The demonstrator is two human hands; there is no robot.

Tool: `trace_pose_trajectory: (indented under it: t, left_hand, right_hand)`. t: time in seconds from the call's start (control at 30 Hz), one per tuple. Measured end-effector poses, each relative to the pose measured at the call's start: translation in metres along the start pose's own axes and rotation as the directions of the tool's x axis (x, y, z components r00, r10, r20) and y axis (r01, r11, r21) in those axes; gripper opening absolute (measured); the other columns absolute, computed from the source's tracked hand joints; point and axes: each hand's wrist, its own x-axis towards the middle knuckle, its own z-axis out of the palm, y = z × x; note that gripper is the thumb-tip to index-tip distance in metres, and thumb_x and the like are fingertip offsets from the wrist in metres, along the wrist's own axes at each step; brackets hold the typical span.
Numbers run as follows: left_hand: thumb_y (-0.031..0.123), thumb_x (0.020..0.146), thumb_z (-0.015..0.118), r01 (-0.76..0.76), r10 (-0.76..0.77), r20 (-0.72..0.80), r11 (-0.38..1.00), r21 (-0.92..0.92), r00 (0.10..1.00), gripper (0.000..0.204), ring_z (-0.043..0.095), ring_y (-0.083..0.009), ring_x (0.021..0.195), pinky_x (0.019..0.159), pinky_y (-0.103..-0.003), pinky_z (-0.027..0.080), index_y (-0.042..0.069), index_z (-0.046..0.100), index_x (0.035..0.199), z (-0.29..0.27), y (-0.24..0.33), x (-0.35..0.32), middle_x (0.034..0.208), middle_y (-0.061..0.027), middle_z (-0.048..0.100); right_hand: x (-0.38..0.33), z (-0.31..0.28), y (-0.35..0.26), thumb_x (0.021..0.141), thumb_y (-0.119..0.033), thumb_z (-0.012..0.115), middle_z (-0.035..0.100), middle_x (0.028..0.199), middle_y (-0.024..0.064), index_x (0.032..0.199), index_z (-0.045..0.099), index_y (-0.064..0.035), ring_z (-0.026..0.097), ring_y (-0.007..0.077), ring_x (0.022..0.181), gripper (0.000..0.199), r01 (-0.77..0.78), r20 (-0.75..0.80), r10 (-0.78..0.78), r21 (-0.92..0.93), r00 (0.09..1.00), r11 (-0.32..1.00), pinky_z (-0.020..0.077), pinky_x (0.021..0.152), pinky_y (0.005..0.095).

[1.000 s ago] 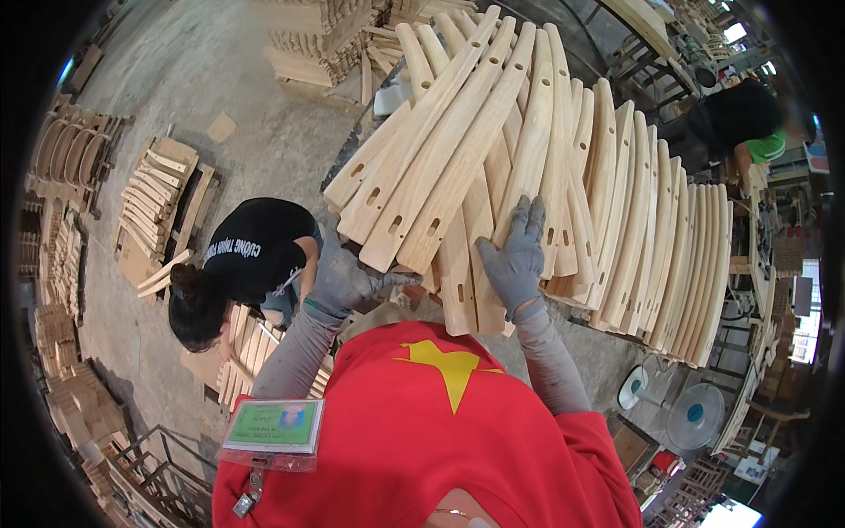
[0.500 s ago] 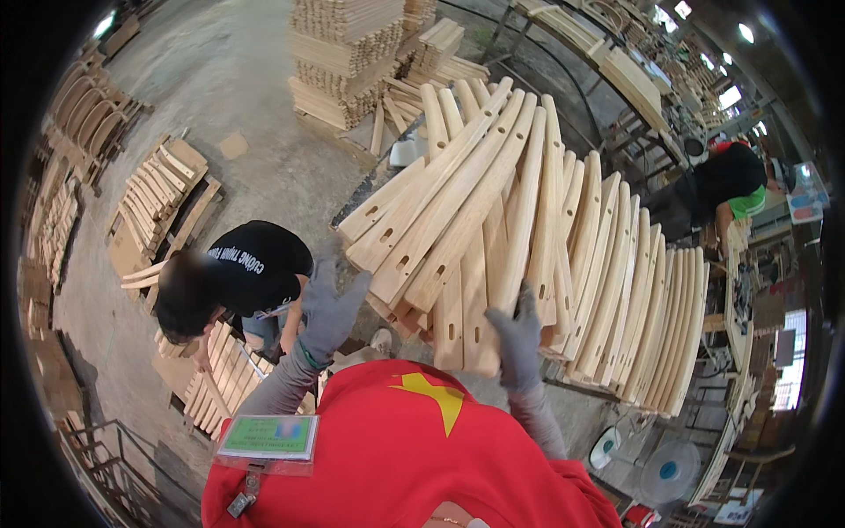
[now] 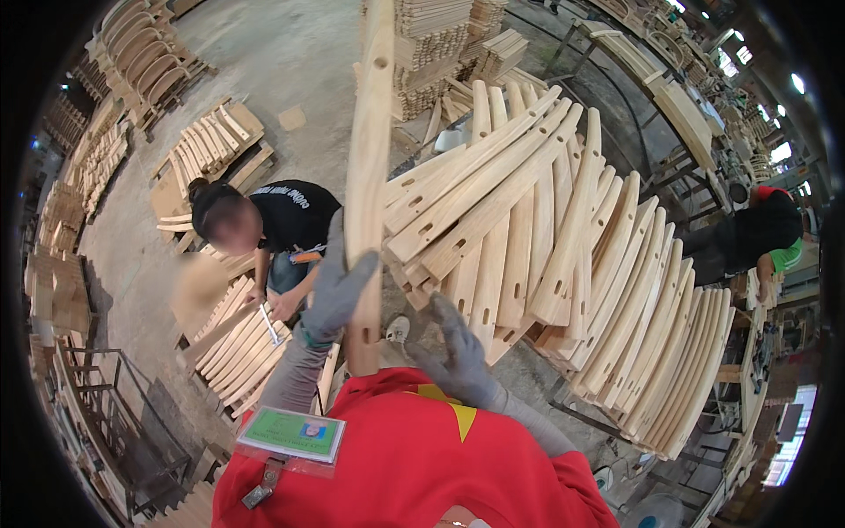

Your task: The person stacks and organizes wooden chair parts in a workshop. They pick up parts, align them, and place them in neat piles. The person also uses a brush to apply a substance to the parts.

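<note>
A crouching co-worker in a black shirt [image 3: 290, 220] sorts curved slats on the floor. The gloved left hand [image 3: 339, 295] is wrapped around a long slotted wooden slat [image 3: 370, 176], standing it upright, likely for inspection. The right hand [image 3: 462, 356] hovers open and empty, near the fanned stack of slats [image 3: 563, 264].

Pale wooden slat [image 3: 370, 158], grey-gloved left hand [image 3: 339, 295], red shirt [image 3: 414, 466].
</note>
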Motion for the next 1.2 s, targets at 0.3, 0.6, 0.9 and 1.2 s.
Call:
trace_pose_trajectory:
  t: [0.3,0.6,0.9,1.2]
  left_hand:
    - [0.018,0.091,0.056,0.087,-0.087,0.049,0.996,-0.014,0.995,0.064,0.04,-0.0172,0.124,0.103,-0.028,0.032,-0.003,0.025,0.143,-0.014,-0.08,-0.042,0.139,-0.013,0.04]
    - [0.021,0.09,0.057,0.222,-0.215,0.11,0.973,-0.059,0.97,0.067,0.041,-0.0168,0.124,0.102,-0.026,0.033,0.0,0.024,0.144,-0.009,-0.113,-0.013,0.14,-0.0115,0.04]
    - [0.038,0.088,0.058,0.066,-0.08,0.194,0.995,0.074,0.978,0.061,0.053,-0.022,0.112,0.096,-0.031,0.039,0.0,0.043,0.134,0.034,-0.107,-0.003,0.125,-0.0164,0.055]
    - [0.053,0.077,0.066,0.223,-0.454,0.44,0.847,0.482,0.775,0.102,0.049,-0.0344,0.12,0.101,-0.034,0.037,-0.004,0.017,0.145,0.05,-0.053,-0.01,0.133,-0.0266,0.045]
  right_hand:
    - [-0.038,-0.044,0.013,0.081,-0.011,0.068,0.051,0.128,0.0181,0.132,0.043,-0.0019,0.061,0.0285,0.101,0.058,-0.143,-0.15,0.141,-0.003,0.979,0.99,0.0506,0.084,0.035]
    - [-0.047,-0.06,0.016,0.082,-0.008,0.066,0.053,0.125,0.0194,0.129,0.045,0.003,0.06,0.0263,0.104,0.052,-0.211,-0.232,0.218,0.051,0.948,0.976,0.0488,0.087,0.0346]
    - [-0.046,-0.058,0.028,0.084,-0.011,0.065,0.054,0.123,0.0192,0.127,0.047,0.0039,0.06,0.0264,0.104,0.049,-0.244,-0.179,0.257,0.095,0.95,0.965,0.048,0.088,0.0344]
    - [-0.02,-0.046,0.043,0.085,-0.014,0.065,0.054,0.123,0.0179,0.128,0.046,0.0031,0.061,0.0244,0.104,0.05,-0.295,-0.07,0.314,0.199,0.947,0.934,0.0483,0.088,0.0324]
